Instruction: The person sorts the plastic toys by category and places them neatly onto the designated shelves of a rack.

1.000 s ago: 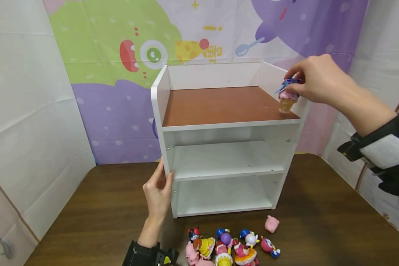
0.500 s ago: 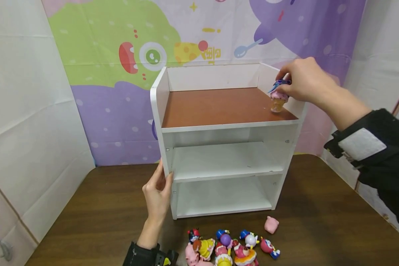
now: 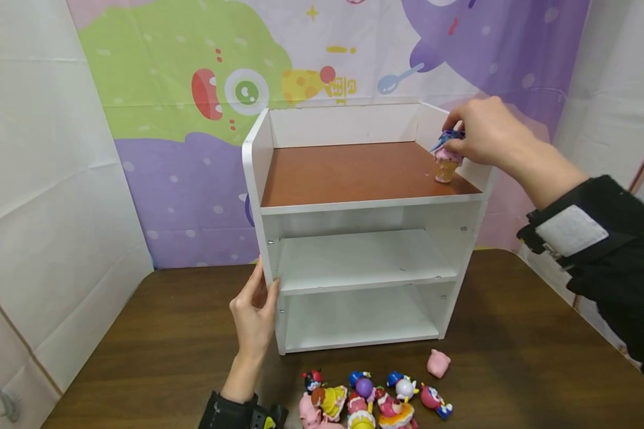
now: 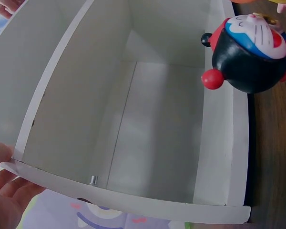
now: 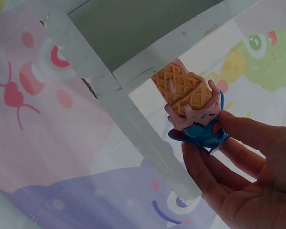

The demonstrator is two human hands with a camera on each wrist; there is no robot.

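Observation:
Between thumb and fingers my right hand (image 3: 491, 131) pinches a small ice-cream-cone figurine (image 3: 446, 165) by its blue top. Its waffle cone points down, at the right end of the brown top board (image 3: 349, 173) of a white shelf unit (image 3: 372, 205); whether it touches the board I cannot tell. In the right wrist view the figurine (image 5: 186, 95) shows pink icing over the cone and a blue figure in my fingers. My left hand (image 3: 254, 313) grips the unit's left side panel by its front edge, thumb in front, fingers behind.
Several small figurines (image 3: 362, 399) cluster on the dark wooden table (image 3: 139, 357) in front of the unit. A pink pig-like piece (image 3: 438, 363) lies apart at their right. A black-hooded figurine (image 4: 250, 55) shows close in the left wrist view. A cartoon cloth hangs behind.
My right hand has moved left with the ice-cream-cone figurine, from beside the right side panel to slightly further in over the top board. The left hand has stayed on the panel.

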